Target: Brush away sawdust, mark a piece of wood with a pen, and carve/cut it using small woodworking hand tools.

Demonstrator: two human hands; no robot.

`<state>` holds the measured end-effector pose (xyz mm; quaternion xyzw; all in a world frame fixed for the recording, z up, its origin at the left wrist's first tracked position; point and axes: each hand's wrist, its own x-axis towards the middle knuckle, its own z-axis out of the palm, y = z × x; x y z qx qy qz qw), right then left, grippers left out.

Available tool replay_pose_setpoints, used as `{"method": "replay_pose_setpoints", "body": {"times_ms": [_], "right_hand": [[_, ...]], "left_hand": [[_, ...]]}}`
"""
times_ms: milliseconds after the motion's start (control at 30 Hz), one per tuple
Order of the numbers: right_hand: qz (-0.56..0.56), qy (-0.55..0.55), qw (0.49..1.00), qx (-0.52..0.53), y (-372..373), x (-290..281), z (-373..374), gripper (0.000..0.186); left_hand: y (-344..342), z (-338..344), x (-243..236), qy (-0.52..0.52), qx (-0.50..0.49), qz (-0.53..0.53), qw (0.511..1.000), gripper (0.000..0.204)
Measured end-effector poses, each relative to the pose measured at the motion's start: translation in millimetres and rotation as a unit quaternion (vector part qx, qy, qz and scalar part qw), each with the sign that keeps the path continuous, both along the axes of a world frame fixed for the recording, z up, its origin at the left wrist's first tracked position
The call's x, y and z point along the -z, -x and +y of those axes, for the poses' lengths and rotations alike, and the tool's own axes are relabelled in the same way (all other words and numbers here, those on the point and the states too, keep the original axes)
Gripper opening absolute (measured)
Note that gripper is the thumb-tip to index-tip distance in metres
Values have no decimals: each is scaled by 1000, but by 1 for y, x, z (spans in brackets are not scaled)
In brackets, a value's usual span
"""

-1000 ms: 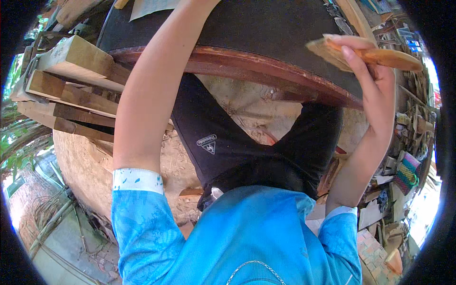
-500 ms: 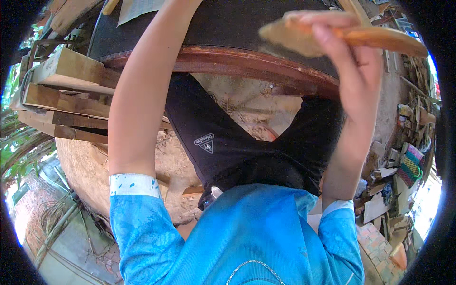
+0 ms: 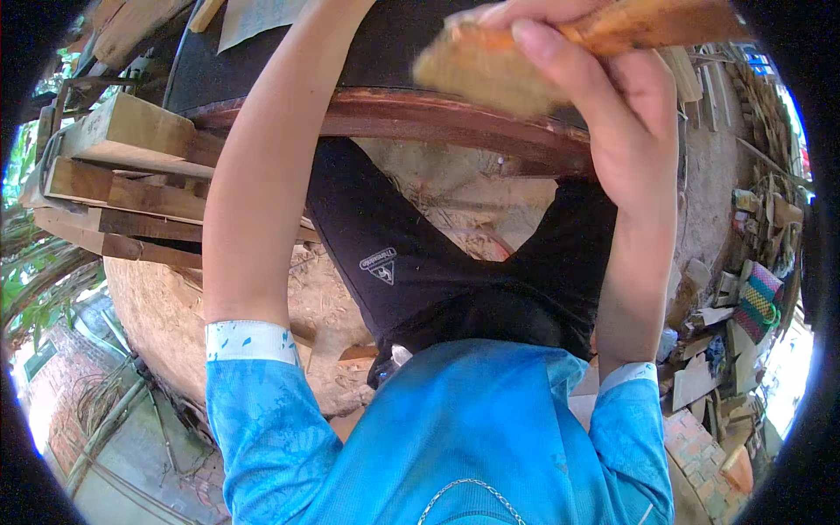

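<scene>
My right hand (image 3: pixel 604 87) is closed around a wooden-handled brush (image 3: pixel 494 74). Its wide tan bristles hang toward the left, and the orange-brown handle runs off to the upper right. The brush is over the near edge of a dark-topped table (image 3: pixel 385 61) with a worn reddish wooden rim (image 3: pixel 376 105); whether the bristles touch the surface I cannot tell. My left forearm (image 3: pixel 271 149) reaches up across the table's rim, and the hand at its end lies beyond the upper edge of the picture.
Thick timber beams (image 3: pixel 131 131) are stacked left of the table. A pale sheet of paper (image 3: pixel 254 22) lies on the tabletop's far left. Wood shavings litter the ground (image 3: pixel 332 297) around my legs. At the right lie scrap wood and a colourful woven bag (image 3: pixel 759 302).
The brush has moved left and closer to me with my right hand, its bristles now overlapping the table's rim in view. My left arm has barely shifted.
</scene>
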<state>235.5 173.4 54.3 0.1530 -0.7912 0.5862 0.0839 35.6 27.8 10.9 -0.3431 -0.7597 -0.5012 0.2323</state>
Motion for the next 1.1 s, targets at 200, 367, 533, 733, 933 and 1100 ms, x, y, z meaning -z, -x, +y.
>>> {"method": "replay_pose_setpoints", "body": {"times_ms": [200,367,533,733,933,1100], "right_hand": [[204,78,966,-136,45,31,5,16],[136,106,974,-145,17,26,-1,15],[-84,-120,989,26,-20,-6,17,15],[11,8,970,243,-20,-32,44,18],[19,-177,969,173,-12,5,37,16],[-142,-20,987,-70,-33,-10,44,16]], "left_hand": [[-2,1,-2,-2,9,-4,1000,39],[1,-2,3,-4,5,0,1000,39],[-6,5,-5,18,-5,-42,999,40],[-7,2,-5,17,-7,-44,999,40],[4,0,2,2,21,-37,999,40],[-5,2,-3,13,5,-57,998,41]]}}
